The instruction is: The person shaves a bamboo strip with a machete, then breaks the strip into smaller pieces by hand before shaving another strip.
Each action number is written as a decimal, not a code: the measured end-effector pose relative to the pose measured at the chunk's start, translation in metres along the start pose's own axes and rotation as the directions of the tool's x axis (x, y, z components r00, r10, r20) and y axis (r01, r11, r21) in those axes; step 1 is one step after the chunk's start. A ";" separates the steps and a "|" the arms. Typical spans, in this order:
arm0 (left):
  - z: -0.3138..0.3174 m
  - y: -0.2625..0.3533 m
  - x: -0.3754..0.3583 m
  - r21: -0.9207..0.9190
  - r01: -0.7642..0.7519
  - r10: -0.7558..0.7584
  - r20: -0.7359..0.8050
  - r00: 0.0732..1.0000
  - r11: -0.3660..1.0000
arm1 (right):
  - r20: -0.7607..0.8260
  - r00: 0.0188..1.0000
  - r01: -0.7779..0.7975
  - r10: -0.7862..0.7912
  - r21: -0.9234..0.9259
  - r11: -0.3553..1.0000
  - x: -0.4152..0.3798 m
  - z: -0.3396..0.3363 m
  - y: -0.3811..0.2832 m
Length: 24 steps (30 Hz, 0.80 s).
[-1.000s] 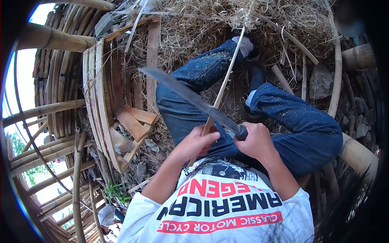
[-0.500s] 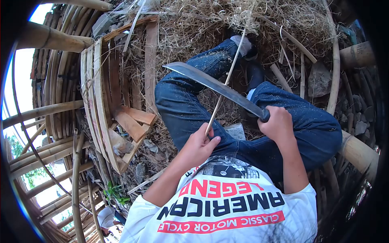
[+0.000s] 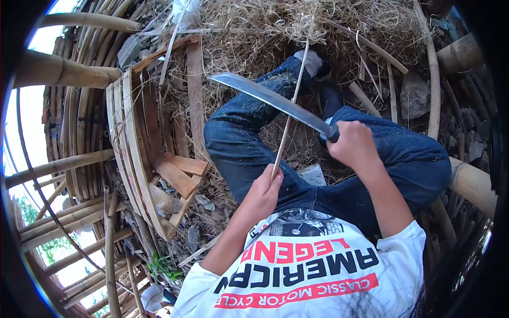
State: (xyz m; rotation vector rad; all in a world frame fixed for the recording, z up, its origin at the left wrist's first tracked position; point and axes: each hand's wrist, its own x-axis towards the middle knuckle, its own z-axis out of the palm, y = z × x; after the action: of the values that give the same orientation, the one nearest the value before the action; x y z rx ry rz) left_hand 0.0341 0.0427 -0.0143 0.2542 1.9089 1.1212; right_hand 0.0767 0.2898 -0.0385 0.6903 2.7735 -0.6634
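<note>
My left hand is closed around the near end of a thin bamboo strip, just in front of my shirt. The strip runs away from me between my legs, its far end in the pile of shavings. My right hand grips the dark handle of a machete. The long curved blade points to the left and lies across the strip, overlapping it about halfway along.
Curly bamboo shavings are heaped beyond my feet. A wooden slat crate with wood offcuts stands at left. Bamboo poles form a frame on the left, and another thick pole lies at right near stones.
My right hand and the machete have moved forward and slightly left, so the blade crosses the strip farther from me. My left hand still holds the strip, its thumb now closer along it.
</note>
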 end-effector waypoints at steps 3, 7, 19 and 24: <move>0.002 0.012 -0.002 -0.035 0.025 -0.023 0.045 0.999 0.999 | 0.013 0.991 0.132 -0.133 0.050 0.990 -0.013 0.004 -0.010; 0.001 0.021 -0.012 0.131 0.020 -0.022 0.009 1.000 0.991 | 0.010 0.991 0.132 -0.131 -0.096 0.987 0.009 0.007 0.008; 0.003 0.022 -0.012 0.142 0.064 -0.070 0.036 0.997 0.988 | 0.023 0.969 0.245 -0.245 -0.008 0.969 0.025 0.001 -0.006; -0.004 0.021 -0.011 0.235 0.066 -0.059 -0.039 0.998 0.970 | -0.048 0.991 0.120 -0.123 -0.059 0.991 0.074 0.005 0.027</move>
State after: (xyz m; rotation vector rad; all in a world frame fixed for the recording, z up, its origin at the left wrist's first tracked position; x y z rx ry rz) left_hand 0.0324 0.0462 0.0092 0.3064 2.0655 0.8607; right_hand 0.0257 0.3385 -0.0752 0.5385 2.8879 -0.5957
